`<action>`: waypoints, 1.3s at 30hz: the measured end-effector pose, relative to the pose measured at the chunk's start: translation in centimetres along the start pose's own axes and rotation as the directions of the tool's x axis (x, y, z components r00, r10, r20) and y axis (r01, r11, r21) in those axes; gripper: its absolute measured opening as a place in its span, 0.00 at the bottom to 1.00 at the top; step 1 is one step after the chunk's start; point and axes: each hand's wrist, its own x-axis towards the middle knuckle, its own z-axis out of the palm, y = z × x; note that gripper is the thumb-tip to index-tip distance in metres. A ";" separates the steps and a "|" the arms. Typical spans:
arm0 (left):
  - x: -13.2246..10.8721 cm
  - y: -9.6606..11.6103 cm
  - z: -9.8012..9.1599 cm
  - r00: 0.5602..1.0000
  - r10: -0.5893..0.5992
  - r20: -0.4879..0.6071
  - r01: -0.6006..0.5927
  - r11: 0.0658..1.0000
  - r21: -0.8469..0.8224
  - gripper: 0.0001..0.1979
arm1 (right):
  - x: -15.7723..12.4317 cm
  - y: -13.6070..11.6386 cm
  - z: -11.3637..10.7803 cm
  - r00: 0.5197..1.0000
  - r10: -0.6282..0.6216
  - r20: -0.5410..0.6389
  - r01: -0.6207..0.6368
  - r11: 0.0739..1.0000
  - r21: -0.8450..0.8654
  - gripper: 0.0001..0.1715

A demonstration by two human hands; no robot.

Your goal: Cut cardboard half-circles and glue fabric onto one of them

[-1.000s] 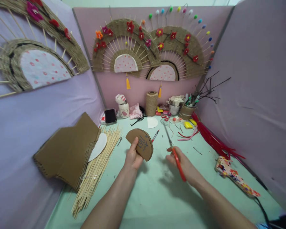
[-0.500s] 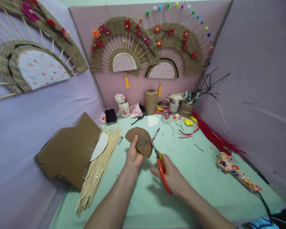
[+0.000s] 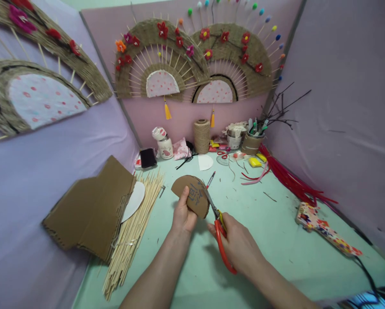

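In my left hand (image 3: 183, 211) is a half-round piece of cardboard (image 3: 182, 183) with blue handwriting on it, the thumb lying on its face and the fingers behind. My right hand (image 3: 239, 236) grips a pair of scissors (image 3: 222, 249) with red and yellow handles. The blades run along the right, curved edge of the cardboard, nearly closed; whether they touch it I cannot tell. Beyond the cardboard a pen (image 3: 211, 179) lies on the green tabletop (image 3: 260, 257).
Bamboo sticks (image 3: 134, 240) and a large cardboard sheet (image 3: 86, 210) lie at the left. A twine spool (image 3: 201, 137) and a jar (image 3: 165, 148) stand at the back. Red pipe cleaners (image 3: 289, 180) and a flowered glue gun (image 3: 327, 231) lie at the right.
The view has shifted slightly. Both hands, with the cardboard and scissors, appear a little lower and further right. The grips stay the same.
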 end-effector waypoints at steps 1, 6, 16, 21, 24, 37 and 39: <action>0.0 0.0 0.0 1.000 0.007 0.003 -0.007 1.000 0.002 0.11 | 0.0 0.0 0.0 1.000 0.004 -0.002 -0.004 1.000 -0.013 0.19; -0.1 0.1 0.0 1.000 0.025 -0.005 -0.025 1.000 -0.004 0.11 | 0.1 -0.1 0.0 1.000 -0.015 -0.013 0.015 0.999 -0.051 0.18; -0.5 0.2 0.6 0.998 0.023 -0.062 -0.023 1.000 0.000 0.10 | 0.0 -0.1 0.0 1.000 0.004 -0.022 -0.008 0.986 -0.169 0.18; -0.5 0.1 0.6 0.998 0.010 -0.067 -0.010 1.000 0.002 0.10 | 0.0 0.0 0.1 0.999 -0.015 -0.030 0.009 0.981 -0.194 0.18; -0.4 0.0 0.4 0.999 0.013 -0.051 -0.012 1.000 0.007 0.10 | 0.1 0.1 0.2 0.999 -0.024 -0.038 0.016 0.979 -0.202 0.19; -0.3 0.0 0.6 0.995 0.011 -0.101 -0.009 1.000 0.013 0.09 | 0.3 0.5 0.1 1.000 -0.004 -0.012 0.002 0.979 -0.206 0.21; -0.3 0.0 0.6 0.994 0.011 -0.106 -0.009 1.000 0.015 0.09 | 0.4 0.7 0.1 1.000 -0.009 -0.013 0.007 0.981 -0.194 0.20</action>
